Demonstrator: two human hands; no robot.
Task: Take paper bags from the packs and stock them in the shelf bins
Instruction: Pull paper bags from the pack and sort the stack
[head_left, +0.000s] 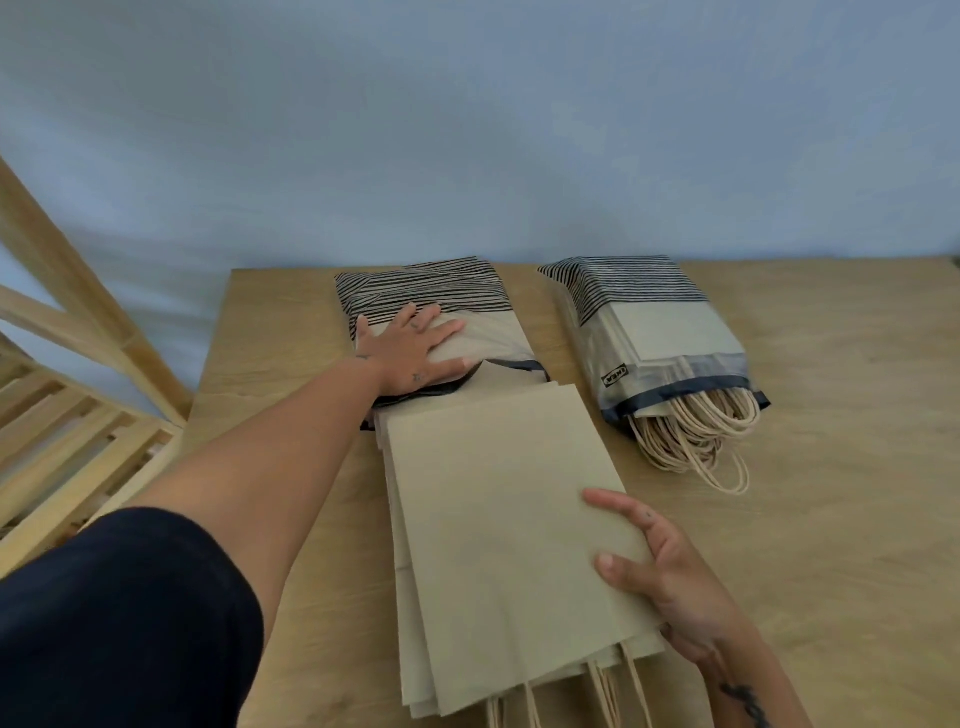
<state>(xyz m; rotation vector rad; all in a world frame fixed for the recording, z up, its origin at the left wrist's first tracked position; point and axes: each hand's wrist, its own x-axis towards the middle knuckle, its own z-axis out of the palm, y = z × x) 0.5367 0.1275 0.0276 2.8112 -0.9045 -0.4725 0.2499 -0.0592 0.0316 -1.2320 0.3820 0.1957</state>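
A stack of flat brown paper bags (498, 545) lies on the wooden table (831, 467), pulled most of the way out of a striped plastic pack (431, 283) at the table's far side. My left hand (410, 348) lies flat on that pack with fingers spread, pressing it down. My right hand (670, 577) grips the right edge of the stack, thumb and a finger on top. The bags' paper cord handles point toward me at the near edge. A second striped pack (660, 332) lies to the right, full of bags, with cord handles (696, 441) spilling from its open end.
A slatted wooden shelf frame (72, 395) stands to the left of the table, below its level. A pale blue wall (467, 130) rises behind the table. Bare tabletop stretches to the right of the second pack.
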